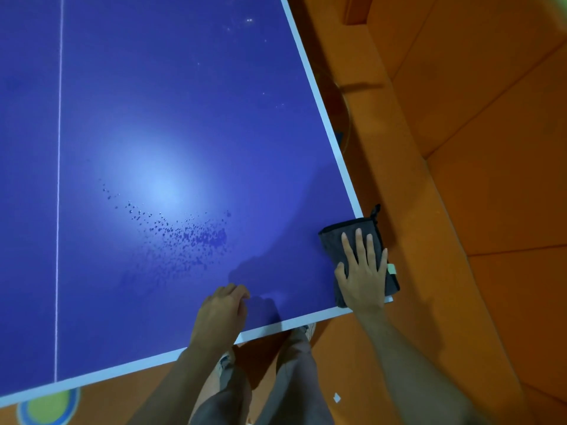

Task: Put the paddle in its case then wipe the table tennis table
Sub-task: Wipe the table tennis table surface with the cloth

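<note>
The blue table tennis table (184,102) fills most of the view, with a white centre line and white edges. A folded dark grey cloth (334,237) lies at the table's near right corner, partly over the edge. My right hand (363,271) presses flat on the cloth with straight, spread fingers. My left hand (222,311) rests on the table near the front edge, its fingers curled, holding nothing that I can see. A patch of dark droplets (196,234) spreads over the surface left of the cloth. Neither paddle nor case is in view.
Orange floor mats (475,179) surround the table on the right and front. My legs and shoes stand just below the front edge. A round green and blue mark (49,409) shows on the floor at bottom left.
</note>
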A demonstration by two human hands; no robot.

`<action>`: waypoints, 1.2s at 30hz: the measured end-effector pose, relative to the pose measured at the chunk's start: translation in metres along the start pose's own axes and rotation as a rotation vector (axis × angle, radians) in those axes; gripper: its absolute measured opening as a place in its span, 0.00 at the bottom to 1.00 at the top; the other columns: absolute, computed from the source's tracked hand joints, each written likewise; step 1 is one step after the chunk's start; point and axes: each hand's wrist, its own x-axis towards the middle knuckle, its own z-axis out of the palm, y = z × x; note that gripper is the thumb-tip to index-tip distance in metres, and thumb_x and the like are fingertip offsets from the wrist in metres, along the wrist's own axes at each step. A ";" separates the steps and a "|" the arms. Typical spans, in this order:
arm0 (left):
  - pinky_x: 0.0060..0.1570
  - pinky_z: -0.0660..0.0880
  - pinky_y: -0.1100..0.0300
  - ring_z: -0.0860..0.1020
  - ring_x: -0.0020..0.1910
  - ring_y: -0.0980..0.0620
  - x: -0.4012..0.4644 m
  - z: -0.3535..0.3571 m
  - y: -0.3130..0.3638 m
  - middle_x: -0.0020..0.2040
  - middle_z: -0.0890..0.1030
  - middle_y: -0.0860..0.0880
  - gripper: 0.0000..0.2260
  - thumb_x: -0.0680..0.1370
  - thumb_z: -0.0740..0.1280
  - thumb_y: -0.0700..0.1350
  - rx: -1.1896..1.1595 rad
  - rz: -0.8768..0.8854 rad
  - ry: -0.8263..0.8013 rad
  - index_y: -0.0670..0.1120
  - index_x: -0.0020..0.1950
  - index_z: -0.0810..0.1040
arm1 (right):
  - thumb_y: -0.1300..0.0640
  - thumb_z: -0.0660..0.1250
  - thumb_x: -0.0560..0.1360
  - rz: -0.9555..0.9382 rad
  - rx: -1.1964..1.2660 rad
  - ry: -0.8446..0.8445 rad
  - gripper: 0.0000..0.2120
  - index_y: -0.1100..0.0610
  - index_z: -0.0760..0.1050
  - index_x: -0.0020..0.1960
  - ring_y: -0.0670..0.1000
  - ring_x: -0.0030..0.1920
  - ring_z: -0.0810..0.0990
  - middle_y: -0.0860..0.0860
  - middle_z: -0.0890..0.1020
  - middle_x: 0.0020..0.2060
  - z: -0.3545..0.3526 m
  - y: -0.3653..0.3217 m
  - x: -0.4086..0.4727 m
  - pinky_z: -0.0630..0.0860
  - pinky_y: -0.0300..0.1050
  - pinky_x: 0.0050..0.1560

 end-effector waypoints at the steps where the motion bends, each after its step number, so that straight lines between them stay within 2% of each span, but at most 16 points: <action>1: 0.38 0.76 0.49 0.79 0.44 0.45 -0.003 -0.002 -0.008 0.46 0.81 0.51 0.06 0.79 0.68 0.39 -0.005 0.002 0.003 0.48 0.52 0.81 | 0.46 0.55 0.81 0.013 -0.001 0.000 0.34 0.48 0.51 0.85 0.57 0.85 0.47 0.53 0.51 0.85 0.000 -0.004 -0.002 0.51 0.69 0.80; 6: 0.37 0.76 0.50 0.78 0.45 0.44 -0.024 -0.005 -0.051 0.46 0.80 0.50 0.07 0.77 0.70 0.38 -0.017 -0.010 0.050 0.48 0.53 0.80 | 0.45 0.53 0.82 0.108 0.004 0.003 0.33 0.48 0.53 0.85 0.58 0.84 0.49 0.53 0.52 0.85 0.008 -0.055 -0.026 0.49 0.70 0.80; 10: 0.39 0.74 0.50 0.78 0.46 0.43 -0.046 -0.002 -0.080 0.48 0.79 0.50 0.11 0.75 0.72 0.36 0.017 0.021 0.096 0.47 0.54 0.81 | 0.42 0.53 0.84 0.088 0.014 0.003 0.31 0.47 0.53 0.85 0.58 0.84 0.50 0.53 0.53 0.85 0.019 -0.121 -0.057 0.50 0.71 0.80; 16: 0.48 0.74 0.47 0.78 0.52 0.43 -0.064 -0.002 -0.115 0.53 0.78 0.48 0.14 0.74 0.73 0.38 0.078 -0.005 0.168 0.48 0.58 0.79 | 0.36 0.48 0.86 0.018 0.021 -0.046 0.31 0.44 0.45 0.85 0.57 0.85 0.44 0.51 0.47 0.85 0.032 -0.241 -0.093 0.45 0.70 0.81; 19: 0.54 0.73 0.44 0.77 0.56 0.43 -0.061 0.000 -0.119 0.57 0.79 0.47 0.15 0.74 0.74 0.39 0.097 -0.069 0.218 0.47 0.59 0.79 | 0.37 0.49 0.87 -0.078 0.038 -0.075 0.30 0.43 0.45 0.85 0.56 0.85 0.44 0.51 0.46 0.85 0.039 -0.277 -0.099 0.48 0.70 0.81; 22: 0.58 0.72 0.42 0.76 0.61 0.42 -0.046 0.004 -0.110 0.61 0.79 0.44 0.14 0.75 0.73 0.39 0.099 -0.089 0.301 0.45 0.60 0.78 | 0.39 0.49 0.87 -0.140 0.059 -0.079 0.29 0.43 0.48 0.85 0.55 0.85 0.46 0.51 0.49 0.85 0.038 -0.267 -0.094 0.51 0.69 0.80; 26: 0.64 0.70 0.41 0.74 0.68 0.41 -0.007 0.010 -0.095 0.68 0.76 0.43 0.14 0.78 0.70 0.42 0.108 -0.090 0.392 0.44 0.64 0.77 | 0.40 0.54 0.86 -0.239 0.089 -0.072 0.28 0.42 0.55 0.84 0.53 0.85 0.48 0.48 0.51 0.85 0.030 -0.222 -0.068 0.52 0.67 0.80; 30: 0.70 0.63 0.40 0.68 0.73 0.41 0.031 0.021 -0.086 0.74 0.72 0.42 0.15 0.83 0.64 0.44 0.128 -0.138 0.432 0.44 0.70 0.74 | 0.38 0.55 0.84 -0.074 0.061 -0.009 0.29 0.43 0.56 0.84 0.53 0.85 0.48 0.48 0.51 0.85 0.019 -0.147 -0.022 0.47 0.67 0.82; 33: 0.73 0.56 0.37 0.67 0.77 0.41 0.046 0.035 -0.086 0.78 0.67 0.42 0.18 0.86 0.55 0.50 0.154 -0.199 0.456 0.47 0.74 0.71 | 0.37 0.52 0.84 0.088 0.018 0.040 0.30 0.44 0.57 0.84 0.54 0.84 0.50 0.49 0.53 0.85 0.013 -0.085 0.009 0.49 0.67 0.81; 36: 0.75 0.53 0.36 0.63 0.79 0.42 0.048 0.046 -0.091 0.80 0.64 0.43 0.21 0.87 0.52 0.53 0.155 -0.240 0.492 0.47 0.77 0.69 | 0.37 0.52 0.84 0.159 0.006 0.068 0.31 0.45 0.55 0.84 0.54 0.84 0.51 0.50 0.53 0.85 0.011 -0.043 0.034 0.50 0.68 0.81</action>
